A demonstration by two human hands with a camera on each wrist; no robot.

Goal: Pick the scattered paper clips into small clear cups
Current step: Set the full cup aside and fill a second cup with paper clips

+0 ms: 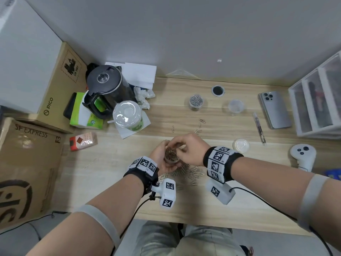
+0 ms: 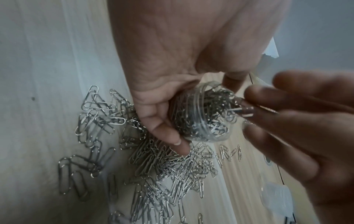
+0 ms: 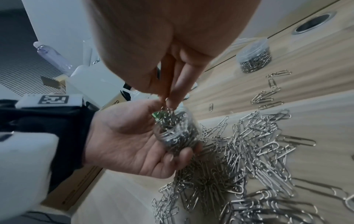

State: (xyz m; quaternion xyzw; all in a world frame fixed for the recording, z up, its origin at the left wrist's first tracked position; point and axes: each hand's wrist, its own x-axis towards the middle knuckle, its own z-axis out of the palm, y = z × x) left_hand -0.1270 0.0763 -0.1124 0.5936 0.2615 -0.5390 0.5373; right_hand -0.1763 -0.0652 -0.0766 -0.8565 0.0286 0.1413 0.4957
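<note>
Left hand (image 3: 134,141) cupped palm up, fingers curled round a small clear cup (image 3: 177,133), nearly full of clips and held above the surface (image 1: 212,204). Right hand (image 1: 190,146) just over the cup's mouth, fingertips (image 3: 172,97) pinched on a few clips (image 3: 168,112) and lowering them in. Directly beneath both hands, a dense pile of clips (image 3: 249,159) spread on the wood; a few strays (image 1: 200,125) lay further back.

Risks, as judged: cup close to brimming, so extra clips likely to catch on the tangle and spill over the rim; cup tilted in the palm, so a loosened hold likely to tip the lot back onto the pile; linked clips likely to drag others out when the fingers lift away.

Further out on the pale wooden surface: a second cup (image 1: 196,102) full of clips, an empty cup (image 1: 236,107), a lid (image 1: 240,145), a pen (image 1: 259,129), a phone (image 1: 275,109) and a white controller (image 1: 302,154). To the left, a black kettle (image 1: 107,85), a lidded drink cup (image 1: 128,115), tissues and cardboard boxes (image 1: 27,154). At the right edge, clear drawers (image 1: 317,100). Behind, a plain grey wall.
</note>
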